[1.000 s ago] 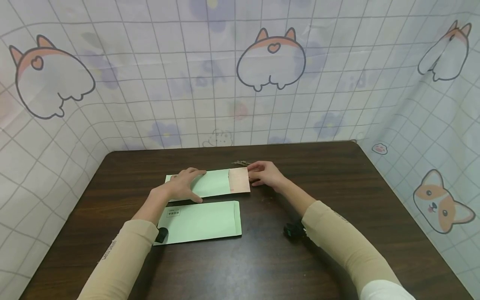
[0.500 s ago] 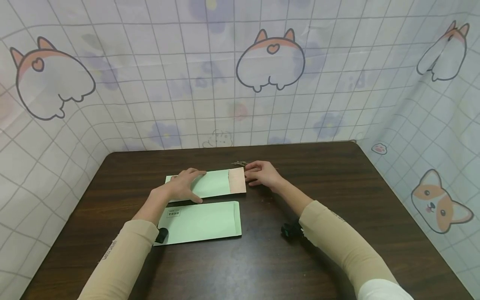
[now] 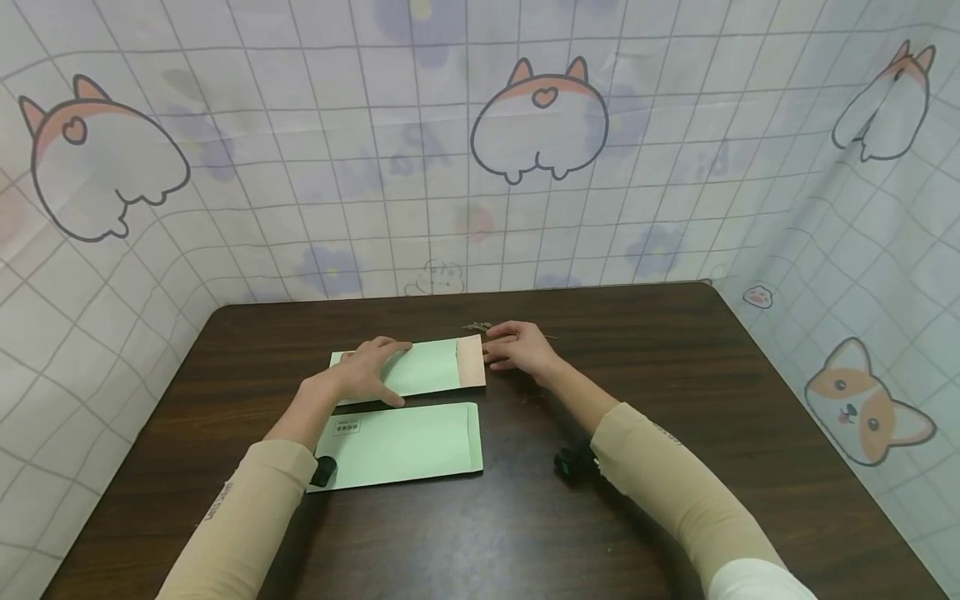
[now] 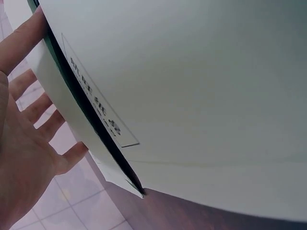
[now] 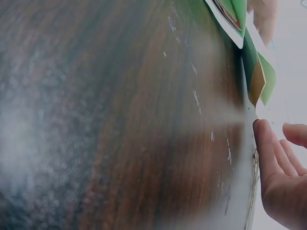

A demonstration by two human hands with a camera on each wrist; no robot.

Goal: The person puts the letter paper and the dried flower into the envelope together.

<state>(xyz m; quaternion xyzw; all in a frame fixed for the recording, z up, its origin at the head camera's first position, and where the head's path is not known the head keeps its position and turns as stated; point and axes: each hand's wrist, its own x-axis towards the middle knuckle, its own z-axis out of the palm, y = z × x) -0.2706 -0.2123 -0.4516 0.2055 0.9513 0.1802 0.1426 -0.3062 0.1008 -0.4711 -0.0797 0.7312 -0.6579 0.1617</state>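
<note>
Two light green envelopes lie on the table. My left hand [image 3: 366,371] rests across the far envelope [image 3: 423,367], fingers spread. A pale pink paper [image 3: 471,362] sticks out of that envelope's right end. My right hand [image 3: 521,348] touches the paper's outer edge with its fingertips; in the right wrist view the fingers [image 5: 266,143] are extended and the thumb is apart from the paper. The near envelope [image 3: 405,446], with a small printed box, lies in front, its flap at the right; it fills much of the left wrist view.
A dried sprig [image 3: 477,327] lies behind the right hand, its thin stem running right. The dark wooden table [image 3: 660,333] meets a patterned cloth wall [image 3: 540,225] at the back and sides. Black wrist cameras [image 3: 573,461] hang under the sleeves.
My right hand has moved left, and the pink paper has slid further into the far envelope, so less of it shows. The left hand and near envelope have stayed put.
</note>
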